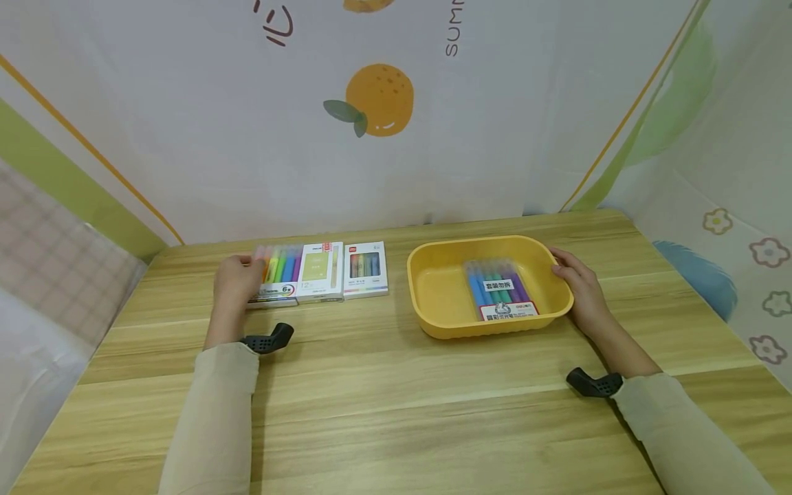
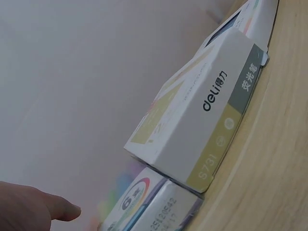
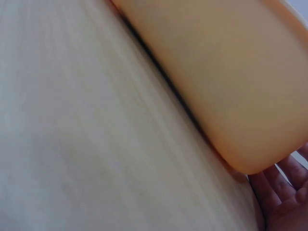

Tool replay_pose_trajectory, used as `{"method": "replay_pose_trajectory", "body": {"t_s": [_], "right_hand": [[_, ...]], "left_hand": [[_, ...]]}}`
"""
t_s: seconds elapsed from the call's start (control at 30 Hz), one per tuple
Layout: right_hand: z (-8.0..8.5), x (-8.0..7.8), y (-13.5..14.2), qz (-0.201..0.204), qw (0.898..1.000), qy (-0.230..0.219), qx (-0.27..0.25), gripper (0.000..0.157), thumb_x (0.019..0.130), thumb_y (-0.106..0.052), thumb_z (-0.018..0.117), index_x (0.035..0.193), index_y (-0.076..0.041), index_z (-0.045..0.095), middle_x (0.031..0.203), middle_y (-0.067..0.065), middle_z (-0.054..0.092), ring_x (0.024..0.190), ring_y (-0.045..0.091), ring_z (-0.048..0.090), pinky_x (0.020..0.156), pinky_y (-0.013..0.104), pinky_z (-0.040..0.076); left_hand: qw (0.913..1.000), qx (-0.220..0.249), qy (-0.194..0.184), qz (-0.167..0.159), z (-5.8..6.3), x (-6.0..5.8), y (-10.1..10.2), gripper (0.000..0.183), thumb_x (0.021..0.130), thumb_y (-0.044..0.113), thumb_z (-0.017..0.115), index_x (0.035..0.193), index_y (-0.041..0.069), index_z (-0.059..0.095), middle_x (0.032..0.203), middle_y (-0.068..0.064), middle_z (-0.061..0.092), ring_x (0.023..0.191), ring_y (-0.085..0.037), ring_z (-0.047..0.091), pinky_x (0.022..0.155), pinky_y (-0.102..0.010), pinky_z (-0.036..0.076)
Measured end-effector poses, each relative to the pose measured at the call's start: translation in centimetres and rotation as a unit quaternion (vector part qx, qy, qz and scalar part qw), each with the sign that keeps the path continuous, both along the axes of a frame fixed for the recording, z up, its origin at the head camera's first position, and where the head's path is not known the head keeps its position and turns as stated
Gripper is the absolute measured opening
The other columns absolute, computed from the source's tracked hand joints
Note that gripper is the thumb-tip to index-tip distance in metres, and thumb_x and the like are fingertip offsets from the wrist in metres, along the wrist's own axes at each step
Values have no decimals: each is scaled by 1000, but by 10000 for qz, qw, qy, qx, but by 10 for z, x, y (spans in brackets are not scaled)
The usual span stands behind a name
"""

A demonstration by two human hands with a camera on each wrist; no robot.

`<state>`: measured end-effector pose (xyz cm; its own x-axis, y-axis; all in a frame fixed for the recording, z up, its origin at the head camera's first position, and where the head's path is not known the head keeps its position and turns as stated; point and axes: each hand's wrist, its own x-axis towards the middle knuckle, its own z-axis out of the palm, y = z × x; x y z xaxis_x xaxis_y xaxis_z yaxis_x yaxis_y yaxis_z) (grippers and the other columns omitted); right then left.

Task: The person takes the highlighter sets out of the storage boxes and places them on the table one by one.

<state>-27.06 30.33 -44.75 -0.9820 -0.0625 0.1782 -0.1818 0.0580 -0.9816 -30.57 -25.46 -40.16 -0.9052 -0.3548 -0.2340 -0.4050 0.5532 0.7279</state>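
My left hand is at the left end of a clear pack of highlighters. In the left wrist view, a straight digit shows just apart from that pack's printed front; the other fingers are hidden. A white and olive highlighter box adjoins the pack, and a smaller white box with a window lies right of it. My right hand holds the right end of a yellow basket, thumb at the rim and fingers along the outside. A pack of blue, green and purple pens lies inside.
Everything stands on a wooden table near its far edge. Behind it hangs a pale curtain printed with an orange fruit. Black wrist-worn devices sit on the left wrist and the right wrist.
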Motion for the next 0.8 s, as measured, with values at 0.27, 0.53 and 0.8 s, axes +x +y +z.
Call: {"method": "replay_pose_trajectory", "body": {"t_s": [0.27, 0.53, 0.8], "right_hand": [[0, 0, 0, 30, 10000, 7, -64, 47, 108, -20, 45, 150, 1, 42, 129, -13, 59, 108, 1, 63, 85, 13, 55], [0, 0, 0, -8, 10000, -25, -51, 48, 108, -20, 46, 150, 1, 42, 128, -14, 59, 107, 1, 63, 84, 13, 55], [1, 0, -1, -140, 9998, -98, 63, 48, 108, -19, 45, 151, 3, 40, 127, -15, 59, 109, 0, 62, 86, 12, 54]], "left_hand": [[10000, 65, -4, -3, 4, 2, 2, 67, 107, 43, 32, 157, -2, 30, 158, -26, 38, 139, -39, 41, 115, -52, 40], [9982, 83, 600, -6, 18, 2, 2, 64, 105, 39, 37, 156, 0, 34, 157, -25, 40, 141, -44, 42, 117, -55, 39], [9972, 60, 743, -32, 27, 4, 3, 63, 106, 41, 36, 155, 2, 35, 158, -24, 39, 142, -45, 41, 117, -55, 39]]}}
